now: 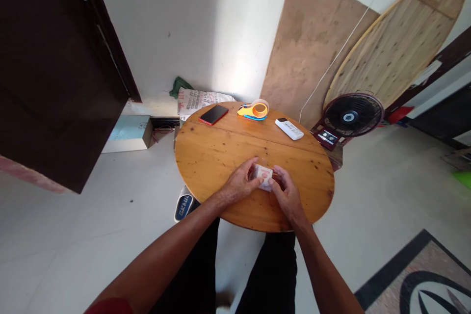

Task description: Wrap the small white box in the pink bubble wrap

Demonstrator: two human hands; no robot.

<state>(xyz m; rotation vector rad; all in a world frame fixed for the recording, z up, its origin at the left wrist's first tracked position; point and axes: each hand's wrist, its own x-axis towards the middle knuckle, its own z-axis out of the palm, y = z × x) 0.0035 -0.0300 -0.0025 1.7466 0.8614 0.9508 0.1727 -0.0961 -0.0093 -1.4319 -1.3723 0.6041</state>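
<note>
Close in: left hand (241, 184) and right hand (286, 191) meet over the near part of the table (221, 157), both clamped on a small white box (264, 175) with reddish print. Left fingers wrap its left side and top edge; right fingers pinch its right end. Box sits between the two palms, at or just above the wood; contact with the surface cannot be told.

Handling, as judged: light, thin card, likely dents under a hard squeeze; flat faces and square corners give sure purchase, best taken across the short sides.

Beyond the hands, far side of the table: white remote control (289, 129), hard plastic, oblong, ahead of the right hand. Tape dispenser (254, 110), orange and blue plastic, rounded, farther off. Phone (214, 114), glossy slab with red edge, ahead of the left hand. Table itself round, varnished, knotty planks, smooth.
</note>
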